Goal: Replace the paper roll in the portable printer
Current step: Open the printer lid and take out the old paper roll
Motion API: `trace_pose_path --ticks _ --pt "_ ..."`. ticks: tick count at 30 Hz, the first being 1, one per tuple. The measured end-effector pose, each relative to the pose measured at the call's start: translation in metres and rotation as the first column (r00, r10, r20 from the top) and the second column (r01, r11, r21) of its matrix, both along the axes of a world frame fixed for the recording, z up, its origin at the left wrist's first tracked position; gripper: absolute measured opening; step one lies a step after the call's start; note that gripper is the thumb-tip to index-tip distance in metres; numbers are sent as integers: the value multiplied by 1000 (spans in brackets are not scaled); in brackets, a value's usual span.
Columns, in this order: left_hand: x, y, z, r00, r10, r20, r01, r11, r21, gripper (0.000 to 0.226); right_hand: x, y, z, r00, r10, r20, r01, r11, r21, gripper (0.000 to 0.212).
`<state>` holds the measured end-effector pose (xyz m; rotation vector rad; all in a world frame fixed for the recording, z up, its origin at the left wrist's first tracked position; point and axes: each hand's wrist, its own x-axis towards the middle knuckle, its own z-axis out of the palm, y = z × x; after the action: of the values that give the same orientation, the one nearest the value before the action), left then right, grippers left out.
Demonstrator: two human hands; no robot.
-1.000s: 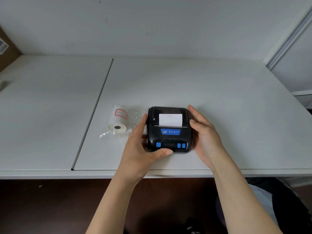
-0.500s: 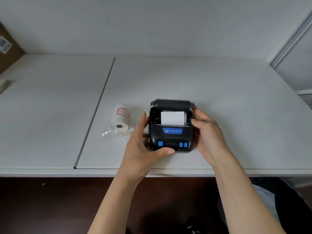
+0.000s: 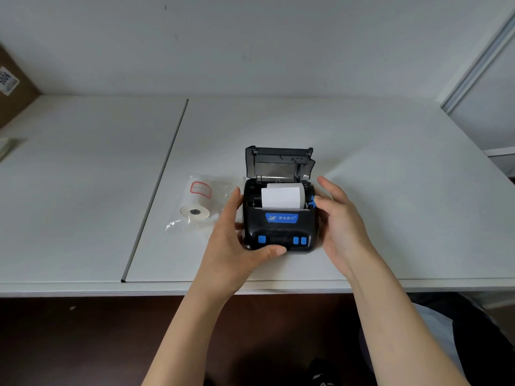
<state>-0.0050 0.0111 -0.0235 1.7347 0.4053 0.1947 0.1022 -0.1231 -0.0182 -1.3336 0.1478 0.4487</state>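
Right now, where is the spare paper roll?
In the head view, the bagged spare paper roll lies on the white table, just left of the open printer, behind the left hand.

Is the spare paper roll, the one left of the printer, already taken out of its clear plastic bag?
No, the spare paper roll lies inside its clear plastic bag on the table, left of the printer.
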Motion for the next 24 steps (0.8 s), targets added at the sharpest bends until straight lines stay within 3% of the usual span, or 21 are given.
trace_pose_path --ticks 4,8,14,17,24 --pt "0 -1 9 999 22 -33 -21 999 44 107 -6 -2 9 982 -12 188 63 961 -269 36" --pt "-1 -1 14 993 106 -46 -97 982 161 80 -16 -12 17 917 73 391 127 878 -461 28" --pt "-2 -3 21 967 256 -18 -250 956 151 38 -20 -18 13 824 215 524 148 812 -565 17" --pt "-1 -3 21 968 250 3 -249 961 122 34 -22 -14 15 773 258 580 172 795 -582 15" --pt "2 -5 16 984 176 16 -177 976 128 36 -27 -4 19 768 333 547 105 777 -621 18"
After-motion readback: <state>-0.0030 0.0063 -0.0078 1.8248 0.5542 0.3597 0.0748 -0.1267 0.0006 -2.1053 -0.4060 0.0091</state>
